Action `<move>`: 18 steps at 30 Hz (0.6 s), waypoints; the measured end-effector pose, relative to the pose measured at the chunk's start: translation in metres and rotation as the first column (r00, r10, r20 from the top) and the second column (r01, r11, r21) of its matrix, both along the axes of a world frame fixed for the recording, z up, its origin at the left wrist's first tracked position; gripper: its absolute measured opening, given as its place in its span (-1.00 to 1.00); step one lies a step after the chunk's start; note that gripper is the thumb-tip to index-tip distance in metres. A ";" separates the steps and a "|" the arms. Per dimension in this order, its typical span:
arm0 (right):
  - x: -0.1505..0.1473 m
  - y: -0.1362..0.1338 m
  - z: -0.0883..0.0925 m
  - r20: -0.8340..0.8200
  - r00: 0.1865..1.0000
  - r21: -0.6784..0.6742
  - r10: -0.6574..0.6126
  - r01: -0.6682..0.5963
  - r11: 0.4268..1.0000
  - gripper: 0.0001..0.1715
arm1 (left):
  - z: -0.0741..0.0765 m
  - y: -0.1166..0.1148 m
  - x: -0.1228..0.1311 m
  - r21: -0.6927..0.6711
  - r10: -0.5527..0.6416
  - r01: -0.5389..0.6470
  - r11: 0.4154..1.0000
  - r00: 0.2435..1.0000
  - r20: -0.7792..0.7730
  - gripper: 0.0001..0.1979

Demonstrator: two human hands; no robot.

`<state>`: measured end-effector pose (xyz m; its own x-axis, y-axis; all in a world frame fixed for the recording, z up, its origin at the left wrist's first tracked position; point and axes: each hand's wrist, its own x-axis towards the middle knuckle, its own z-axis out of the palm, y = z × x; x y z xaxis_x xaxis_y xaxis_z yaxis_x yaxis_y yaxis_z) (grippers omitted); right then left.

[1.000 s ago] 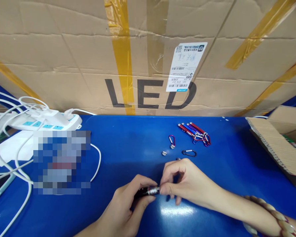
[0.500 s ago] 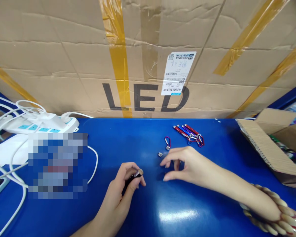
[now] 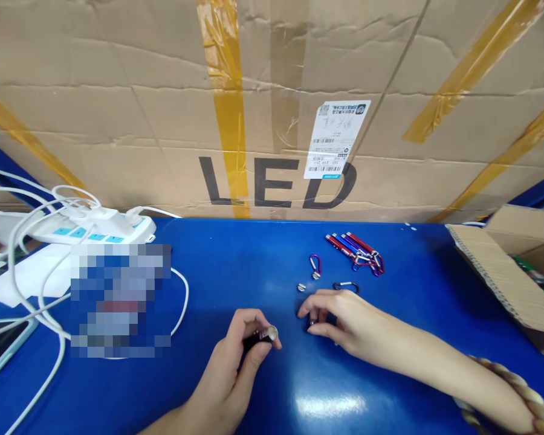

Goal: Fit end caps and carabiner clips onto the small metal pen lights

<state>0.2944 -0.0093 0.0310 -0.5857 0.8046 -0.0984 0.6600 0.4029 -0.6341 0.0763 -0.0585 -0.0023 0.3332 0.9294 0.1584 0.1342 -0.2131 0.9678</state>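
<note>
My left hand (image 3: 242, 356) is closed around a small black keychain flashlight (image 3: 259, 336), its round silvery end tipped up to the right. To the right, my right hand (image 3: 338, 317) is low over the blue table, thumb and fingers drawn together. A small dark piece (image 3: 312, 323) shows at those fingertips, too little of it to name. Just behind the knuckles lies a black carabiner (image 3: 347, 285). Beyond the fingers are a small silvery piece (image 3: 301, 287) and a red carabiner (image 3: 315, 264) with a silvery end piece.
Several red and blue keychain flashlights (image 3: 351, 244) with carabiners lie at the back. An open cardboard box (image 3: 485, 272) stands right. At left are a white power strip (image 3: 113, 226), looping cables (image 3: 185, 290) and a phone (image 3: 4, 344). A large carton (image 3: 163, 109) walls off the back.
My right hand's fingers have closed in on a small dark piece near the table. The black carabiner has come into sight behind that hand. The left hand still grips the flashlight; the view has shifted slightly.
</note>
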 end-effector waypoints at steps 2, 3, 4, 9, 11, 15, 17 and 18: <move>-0.001 0.001 0.002 -0.048 0.999 -0.019 0.009 -0.009 1.000 -0.80 | 0.000 0.000 0.000 -0.001 -0.026 0.026 1.000 1.000 0.009 -0.92; -0.003 0.002 0.004 -0.074 0.997 -0.032 0.011 -0.013 0.999 -0.77 | 0.000 0.000 0.001 -0.006 -0.037 0.037 0.999 0.999 0.013 -0.91; -0.004 0.003 0.004 -0.098 0.995 -0.042 0.008 -0.013 0.999 -0.74 | 0.000 -0.001 0.001 -0.014 -0.046 0.046 0.999 0.999 0.015 -0.89; -0.009 0.007 0.004 -0.138 0.987 -0.139 -0.076 0.056 0.989 -0.63 | 0.002 -0.004 0.002 -0.050 -0.046 0.048 0.998 0.998 0.041 -0.75; -0.011 0.006 0.005 -0.155 0.983 -0.202 -0.097 0.064 0.977 -0.64 | 0.003 -0.003 0.002 -0.062 -0.046 0.049 0.997 0.998 0.052 -0.71; -0.016 0.006 0.012 -0.188 0.979 -0.188 -0.081 0.045 0.981 -0.71 | 0.004 -0.003 0.001 -0.071 -0.057 0.062 0.996 0.996 0.065 -0.69; -0.021 0.007 0.017 -0.225 0.969 -0.172 -0.098 0.060 0.983 -0.70 | 0.004 -0.003 0.000 -0.060 -0.064 0.068 0.996 0.995 0.072 -0.68; -0.023 0.008 0.019 -0.250 0.962 -0.177 -0.108 0.064 0.982 -0.66 | 0.004 -0.003 0.000 -0.054 -0.067 0.071 0.996 0.995 0.073 -0.68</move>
